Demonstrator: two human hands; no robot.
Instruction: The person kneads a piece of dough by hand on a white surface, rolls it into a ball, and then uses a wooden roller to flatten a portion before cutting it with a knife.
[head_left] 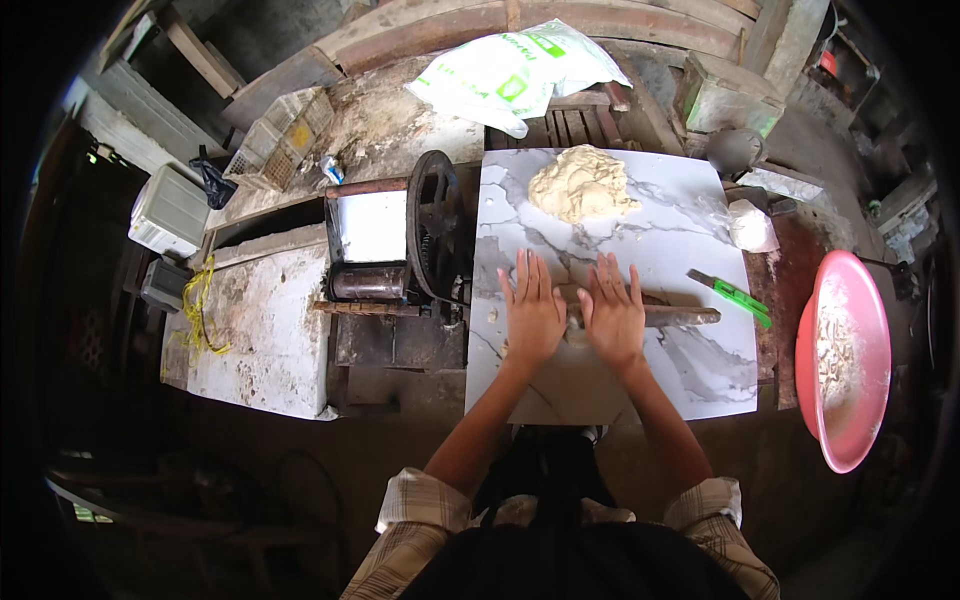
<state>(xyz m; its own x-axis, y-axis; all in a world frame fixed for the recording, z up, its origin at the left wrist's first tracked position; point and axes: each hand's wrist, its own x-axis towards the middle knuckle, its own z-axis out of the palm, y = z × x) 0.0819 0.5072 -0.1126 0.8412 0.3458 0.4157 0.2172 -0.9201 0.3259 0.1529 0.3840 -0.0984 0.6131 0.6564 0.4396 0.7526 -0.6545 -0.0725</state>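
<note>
My left hand (530,305) and my right hand (615,305) lie palm-down on a wooden rolling pin (678,316), fingers stretched out and open. The pin crosses the marble-patterned board (700,380); whatever is beneath it between my hands is too shadowed to make out. A large lump of pale dough (578,188) rests at the back of the board, beyond my fingertips. Right of my right hand lies a green box cutter (735,298) with its blade out.
A hand-cranked roller machine (370,280) with a big wheel stands left. A pink basin (870,355) holding flour is far right. A small white bag (752,225) sits beside the board. Behind are a plastic crate (275,145), a large white sack (510,70) and a metal box (725,95).
</note>
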